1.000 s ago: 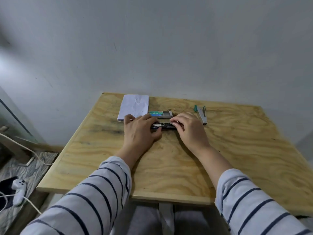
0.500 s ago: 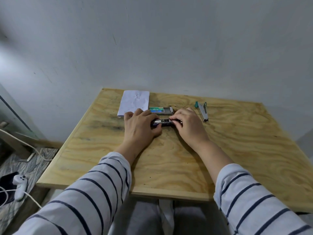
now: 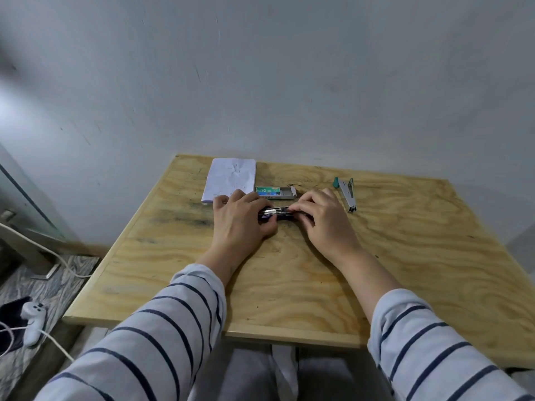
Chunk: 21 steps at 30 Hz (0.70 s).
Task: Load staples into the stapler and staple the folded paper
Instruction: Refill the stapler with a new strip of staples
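Both hands grip the stapler at mid-table: left hand curls around its left end, thumb underneath; right hand pinches at the right end, fingertips on the metal channel. From here I read this as the loading step, staples not yet confirmed seated; the strip itself is too small for me to make out.

Paper lies flat at the far left of the table, untouched, partly behind the left knuckles. Staple box sits just beyond the stapler, tray slid out to the right. A second, teal-tipped stapler lies apart on the right.

Risks, as I judge them: the strip going in crooked and jamming the channel; a spring pusher snapping onto fingertips; a knuckle nudging the open box and spilling staples.

Against half a second ago: hands and stapler hold nearly the same pose. Only the view has tipped slightly; nothing on the table has shifted.
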Each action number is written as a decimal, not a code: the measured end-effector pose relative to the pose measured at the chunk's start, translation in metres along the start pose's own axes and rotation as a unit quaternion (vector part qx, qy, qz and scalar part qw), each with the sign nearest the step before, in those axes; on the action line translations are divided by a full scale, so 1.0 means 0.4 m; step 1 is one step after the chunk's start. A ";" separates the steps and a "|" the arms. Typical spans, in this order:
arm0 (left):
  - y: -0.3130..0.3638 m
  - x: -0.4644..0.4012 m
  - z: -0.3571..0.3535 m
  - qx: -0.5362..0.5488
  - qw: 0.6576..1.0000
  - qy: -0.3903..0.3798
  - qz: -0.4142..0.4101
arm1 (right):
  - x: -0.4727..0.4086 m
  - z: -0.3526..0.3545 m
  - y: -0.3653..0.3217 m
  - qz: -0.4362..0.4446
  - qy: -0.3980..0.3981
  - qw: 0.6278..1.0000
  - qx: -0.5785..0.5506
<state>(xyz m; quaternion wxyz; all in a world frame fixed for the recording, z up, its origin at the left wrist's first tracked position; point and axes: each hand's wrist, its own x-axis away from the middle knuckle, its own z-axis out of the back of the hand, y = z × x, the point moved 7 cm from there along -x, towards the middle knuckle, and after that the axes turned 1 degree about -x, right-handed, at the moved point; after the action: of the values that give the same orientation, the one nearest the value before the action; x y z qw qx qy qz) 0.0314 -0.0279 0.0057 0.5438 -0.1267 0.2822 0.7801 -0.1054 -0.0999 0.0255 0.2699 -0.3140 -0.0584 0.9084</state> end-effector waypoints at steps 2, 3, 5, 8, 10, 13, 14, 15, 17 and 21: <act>-0.001 0.000 0.000 0.000 1.000 -0.002 0.002 | 0.004 0.003 0.011 -0.005 0.010 1.000 0.016; -0.002 0.000 0.000 -0.001 1.000 -0.003 0.003 | 0.006 0.008 0.021 -0.014 0.015 1.000 0.020; -0.002 0.000 0.000 -0.003 1.000 -0.004 0.002 | 0.012 0.021 0.044 -0.036 0.024 0.999 0.021; 0.000 0.000 -0.001 0.000 1.000 -0.005 -0.004 | 0.019 0.032 0.070 -0.063 0.024 0.998 0.007; 0.001 -0.001 0.000 0.008 1.000 -0.003 -0.005 | 0.021 0.029 0.084 -0.098 0.012 0.994 -0.045; 0.002 -0.001 0.002 0.022 1.000 -0.003 -0.011 | 0.022 0.013 0.098 -0.135 -0.026 0.988 -0.075; 0.004 0.000 0.002 0.026 1.000 -0.005 -0.016 | 0.022 0.011 0.100 -0.137 -0.034 0.988 -0.063; 0.007 0.000 0.002 0.029 0.999 -0.008 -0.019 | 0.023 0.012 0.102 -0.142 -0.036 0.988 -0.053; 0.008 -0.001 0.004 0.028 0.999 -0.009 -0.018 | 0.025 0.019 0.103 -0.160 -0.034 0.985 -0.055; 0.007 -0.008 -0.002 0.004 0.999 -0.053 -0.012 | 0.032 0.025 0.113 -0.190 -0.051 0.976 -0.094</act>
<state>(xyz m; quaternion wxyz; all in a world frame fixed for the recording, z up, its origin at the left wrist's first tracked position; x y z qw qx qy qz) 0.0300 -0.0314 0.0074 0.5678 -0.0870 0.2545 0.7780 -0.1403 -0.1310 0.0140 0.4040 -0.2747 -0.2156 0.8455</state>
